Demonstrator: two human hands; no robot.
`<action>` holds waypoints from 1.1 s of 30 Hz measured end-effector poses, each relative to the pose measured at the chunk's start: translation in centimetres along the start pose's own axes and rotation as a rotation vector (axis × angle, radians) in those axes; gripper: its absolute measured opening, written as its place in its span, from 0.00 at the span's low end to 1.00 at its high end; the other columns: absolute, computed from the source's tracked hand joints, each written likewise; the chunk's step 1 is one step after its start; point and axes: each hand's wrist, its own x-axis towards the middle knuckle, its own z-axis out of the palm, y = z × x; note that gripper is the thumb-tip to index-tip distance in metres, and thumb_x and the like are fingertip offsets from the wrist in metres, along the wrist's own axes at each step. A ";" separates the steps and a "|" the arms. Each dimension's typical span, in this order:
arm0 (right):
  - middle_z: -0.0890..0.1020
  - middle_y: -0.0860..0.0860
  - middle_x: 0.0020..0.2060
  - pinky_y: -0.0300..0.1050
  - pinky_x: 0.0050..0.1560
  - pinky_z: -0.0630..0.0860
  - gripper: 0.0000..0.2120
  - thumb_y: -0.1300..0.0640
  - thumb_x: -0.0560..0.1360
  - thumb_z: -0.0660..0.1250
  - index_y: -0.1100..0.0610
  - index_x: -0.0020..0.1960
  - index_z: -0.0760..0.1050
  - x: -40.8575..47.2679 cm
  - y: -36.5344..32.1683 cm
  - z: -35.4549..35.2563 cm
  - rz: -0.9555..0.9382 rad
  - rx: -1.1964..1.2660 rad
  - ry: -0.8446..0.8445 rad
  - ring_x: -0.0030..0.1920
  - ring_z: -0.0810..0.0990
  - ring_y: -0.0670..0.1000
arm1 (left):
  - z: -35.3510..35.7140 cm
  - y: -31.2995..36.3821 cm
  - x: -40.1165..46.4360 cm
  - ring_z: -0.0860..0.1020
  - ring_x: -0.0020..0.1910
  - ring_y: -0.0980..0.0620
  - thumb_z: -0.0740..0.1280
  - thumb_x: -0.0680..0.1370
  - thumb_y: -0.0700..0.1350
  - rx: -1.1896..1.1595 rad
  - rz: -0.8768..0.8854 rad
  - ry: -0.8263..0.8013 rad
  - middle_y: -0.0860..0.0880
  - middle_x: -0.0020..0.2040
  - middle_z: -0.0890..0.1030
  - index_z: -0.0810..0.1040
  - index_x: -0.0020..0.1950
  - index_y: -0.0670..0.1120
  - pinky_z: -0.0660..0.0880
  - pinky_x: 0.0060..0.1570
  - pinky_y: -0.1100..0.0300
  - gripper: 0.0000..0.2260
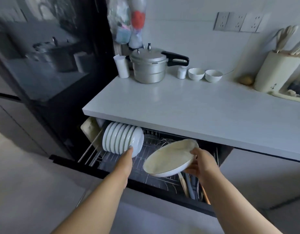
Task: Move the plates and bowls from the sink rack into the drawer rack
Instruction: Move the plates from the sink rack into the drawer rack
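Observation:
The drawer rack [145,166], a wire rack in an open drawer under the white counter, holds a row of several white plates [118,140] standing on edge at its left. My left hand [127,157] touches the lower edge of the nearest plate in that row; its fingers are mostly hidden behind the plate. My right hand [198,163] grips the rim of a large cream-white plate [169,157], held tilted above the middle of the rack. The sink rack is out of view.
Utensils [191,184] lie in the drawer's right compartment. On the counter [179,105] stand a pressure cooker [149,66], a white cup [121,65], two small bowls [204,75] and a knife block [277,71]. A dark fridge [44,65] is at left.

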 end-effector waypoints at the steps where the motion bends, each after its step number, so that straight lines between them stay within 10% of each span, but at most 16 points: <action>1: 0.76 0.62 0.36 0.53 0.38 0.78 0.06 0.64 0.77 0.58 0.62 0.44 0.72 0.4 0.3 0.7 -0.003 -0.020 -0.004 0.32 0.77 0.59 | -0.6 -0.3 0.1 0.61 0.74 0.46 0.52 0.81 0.61 0.009 0.004 0.000 0.48 0.76 0.63 0.61 0.77 0.52 0.57 0.71 0.47 0.26; 11: 0.79 0.64 0.48 0.52 0.33 0.81 0.16 0.61 0.72 0.63 0.62 0.59 0.72 8.4 4.1 6.8 0.035 -0.202 -0.032 0.42 0.81 0.63 | -5.7 -2.2 5.0 0.70 0.55 0.49 0.51 0.82 0.57 0.299 0.101 0.097 0.47 0.61 0.73 0.72 0.64 0.48 0.64 0.54 0.56 0.19; 18: 0.80 0.62 0.48 0.59 0.38 0.83 0.17 0.63 0.73 0.64 0.60 0.61 0.70 14.0 5.2 11.2 0.086 -0.367 -0.060 0.44 0.82 0.62 | -6.9 -3.9 11.2 0.57 0.76 0.45 0.50 0.82 0.59 0.796 0.096 0.169 0.45 0.76 0.63 0.62 0.76 0.46 0.53 0.74 0.51 0.27; 26: 0.79 0.58 0.57 0.60 0.49 0.81 0.32 0.60 0.70 0.67 0.53 0.72 0.62 20.1 6.2 15.0 0.073 -0.601 -0.050 0.48 0.82 0.60 | -5.6 -5.8 15.5 0.41 0.78 0.48 0.44 0.80 0.63 1.248 0.174 0.153 0.46 0.79 0.49 0.47 0.79 0.45 0.35 0.73 0.45 0.32; 33: 0.78 0.56 0.50 0.62 0.52 0.79 0.31 0.61 0.72 0.67 0.54 0.73 0.62 23.7 6.5 17.5 0.049 -0.637 -0.048 0.46 0.82 0.59 | -5.5 -6.5 16.1 0.54 0.77 0.47 0.50 0.79 0.62 1.170 0.224 0.211 0.45 0.77 0.60 0.54 0.77 0.45 0.52 0.74 0.44 0.31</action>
